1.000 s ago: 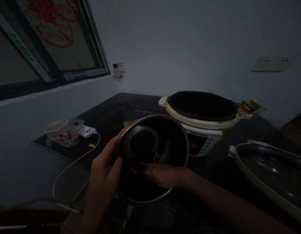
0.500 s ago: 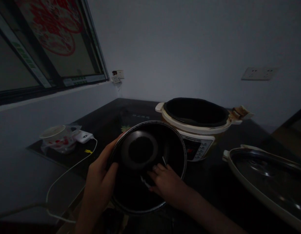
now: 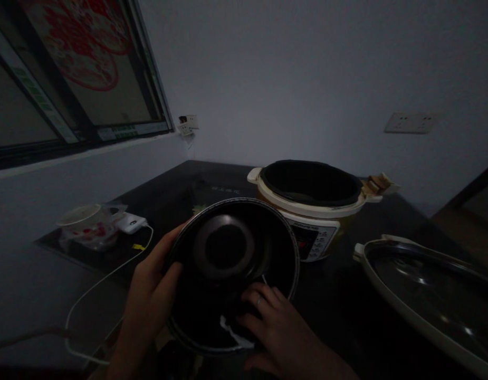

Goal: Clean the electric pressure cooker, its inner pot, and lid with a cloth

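A round black inner pot (image 3: 223, 287) is tilted with its open mouth towards me, above the counter's front. My left hand (image 3: 154, 287) grips its left rim, thumb at the inside edge and fingers behind. Inside the lower right of the pot is my right hand (image 3: 273, 322), fingers bent and pressed onto a cloth (image 3: 235, 333). Only whitish edges of this cloth show clearly; the rest is dark or under the fingers. Just behind the pot stands an electric cooker (image 3: 311, 206), its top uncovered. Its lid (image 3: 421, 295) with a pale rim lies to the right.
On the left of the dark counter (image 3: 180, 182) are a cup in a plastic bag (image 3: 87, 227) and a white device (image 3: 132, 223) with a white cable (image 3: 89, 287) trailing down. Sockets (image 3: 412, 122) are on the wall. A window (image 3: 81, 68) is at the upper left.
My right hand has slid down and towards me along the pot's inside with the cloth. The pot stays in my left hand, and the view has shifted slightly.
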The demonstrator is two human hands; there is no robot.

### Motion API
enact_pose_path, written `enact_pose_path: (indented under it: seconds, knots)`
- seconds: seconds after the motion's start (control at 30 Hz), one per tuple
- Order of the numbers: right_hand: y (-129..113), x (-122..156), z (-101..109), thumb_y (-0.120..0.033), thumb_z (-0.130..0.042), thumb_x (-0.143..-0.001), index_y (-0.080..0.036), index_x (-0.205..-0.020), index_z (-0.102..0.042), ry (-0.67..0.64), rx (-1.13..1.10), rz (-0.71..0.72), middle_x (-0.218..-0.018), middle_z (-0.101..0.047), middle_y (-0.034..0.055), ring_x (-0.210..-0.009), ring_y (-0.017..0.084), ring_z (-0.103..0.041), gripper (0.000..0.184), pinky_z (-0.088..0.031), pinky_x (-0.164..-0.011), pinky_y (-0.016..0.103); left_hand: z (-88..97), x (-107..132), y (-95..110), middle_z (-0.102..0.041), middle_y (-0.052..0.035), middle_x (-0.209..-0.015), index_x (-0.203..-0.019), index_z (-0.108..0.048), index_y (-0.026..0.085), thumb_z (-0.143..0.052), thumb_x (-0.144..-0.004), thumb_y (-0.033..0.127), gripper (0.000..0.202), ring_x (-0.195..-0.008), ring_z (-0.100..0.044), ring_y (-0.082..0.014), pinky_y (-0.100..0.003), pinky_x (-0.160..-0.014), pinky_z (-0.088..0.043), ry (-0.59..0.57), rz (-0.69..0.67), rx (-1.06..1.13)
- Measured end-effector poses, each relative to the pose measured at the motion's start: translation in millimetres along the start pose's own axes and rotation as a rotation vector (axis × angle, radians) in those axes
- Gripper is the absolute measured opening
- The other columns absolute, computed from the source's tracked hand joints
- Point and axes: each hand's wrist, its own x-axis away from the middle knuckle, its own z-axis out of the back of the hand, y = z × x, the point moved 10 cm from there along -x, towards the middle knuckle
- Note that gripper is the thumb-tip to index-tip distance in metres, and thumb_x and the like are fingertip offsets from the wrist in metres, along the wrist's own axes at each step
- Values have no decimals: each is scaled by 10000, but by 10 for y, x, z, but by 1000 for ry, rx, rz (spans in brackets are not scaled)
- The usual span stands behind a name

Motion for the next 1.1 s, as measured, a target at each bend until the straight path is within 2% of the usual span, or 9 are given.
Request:
enact_pose_path:
  seconds: [0.07,0.13,0.3,0.53,0.7,0.8,0.93,1.03,1.1]
  knots:
    - [-30,-8,6,-374,-583,-914,-272,-1319,-552,-16,27,8,-1484,-471,60,-1380,285,-378,419,-333,-1114,486,-20,-5,-1,-634,5,-1310,-1292,-586,259,-510,-799,215,501,-1228,-570,-265,-361,-1066,-451,-12,1,28]
    - [-50,-22,3,-264,-493,-957,-264,-1321,-544,-36,25,5,-1464,-500,41,-1348,264,-429,368,-324,-1113,477,-36,-5,6,-624,20,-1324,-1296,-583,281,-511,-805,209,501,-1239,-564,-260,-358,-1079,-440,-20,2,47]
    - [-90,-79,34,-201,-540,-931,-304,-1408,-441,34,-46,70,-1437,-533,-3,-1320,209,-454,498,-300,-1102,407,-38,11,96,-594,49,-1367,-1321,-568,317,-501,-810,177,534,-1289,-524,-256,-391,-1133,-386,-18,-17,53]
    - [-15,-317,-97,-254,-657,-874,-309,-1447,-394,20,-103,102,-1452,-515,31,-1322,224,-435,632,-300,-1067,424,-67,68,284,-562,38,-1407,-1352,-549,322,-509,-836,146,546,-1333,-483,-241,-385,-1166,-331,-34,-91,47]
    - [29,-370,-137,-483,-696,-813,-303,-1444,-408,42,-160,100,-1452,-514,49,-1307,231,-441,717,-290,-1084,421,-126,131,417,-518,58,-1447,-1357,-531,351,-491,-876,159,519,-1350,-460,-228,-397,-1178,-309,-43,-178,4]
    - [22,-315,-145,-531,-659,-820,-324,-1434,-424,55,-198,89,-1446,-521,34,-1319,226,-430,689,-277,-1097,412,-158,177,503,-510,65,-1450,-1365,-515,357,-477,-883,152,525,-1353,-453,-222,-396,-1174,-319,-43,-245,-41]
    - [0,-210,-156,-346,-644,-887,-389,-1430,-412,94,-256,64,-1425,-544,-24,-1299,182,-451,592,-268,-1100,376,-201,238,570,-500,64,-1456,-1379,-493,353,-451,-888,136,538,-1378,-418,-216,-392,-1172,-325,-47,-296,-95]
    - [-6,-141,-179,-136,-576,-883,-387,-1424,-427,124,-293,46,-1410,-559,-39,-1283,156,-464,615,-260,-1103,356,-228,278,600,-498,65,-1455,-1382,-484,354,-452,-884,123,549,-1372,-424,-202,-373,-1174,-323,-47,-312,-120]
    - [-3,-104,-195,-68,-524,-862,-376,-1416,-446,139,-312,34,-1404,-564,-33,-1269,154,-475,639,-279,-1092,354,-241,305,620,-500,63,-1453,-1381,-481,353,-451,-876,107,562,-1365,-433,-194,-362,-1169,-330,-39,-319,-128]
